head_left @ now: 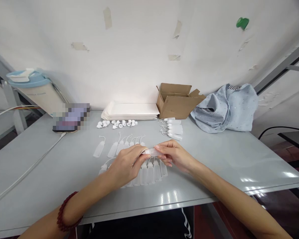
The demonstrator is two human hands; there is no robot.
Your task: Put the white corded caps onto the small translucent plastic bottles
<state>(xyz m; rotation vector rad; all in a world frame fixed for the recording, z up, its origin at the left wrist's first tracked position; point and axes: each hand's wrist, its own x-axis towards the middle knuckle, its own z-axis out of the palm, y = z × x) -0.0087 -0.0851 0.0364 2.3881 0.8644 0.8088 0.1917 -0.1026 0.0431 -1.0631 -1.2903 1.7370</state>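
Between my two hands lies a small translucent plastic bottle (153,152), held sideways above the table. My left hand (127,163) pinches its white cap end, while my right hand (173,153) grips the bottle's body. Below my hands, a row of similar bottles (150,172) lies on the table, partly covered by my left hand. Another row of bottles with thin strings or tails (113,149) lies behind it. Loose white caps (120,125) are scattered farther back. To the right of them, several bottles (173,128) lie stacked on their sides.
A stack of white sheets or sleeves (132,111) lies against the wall beside an open cardboard box (175,104). A light blue cloth bag (226,109) sits at the right. At left are a blurred phone (72,118) with a white cable (32,169) and a blue-lidded container (37,91).
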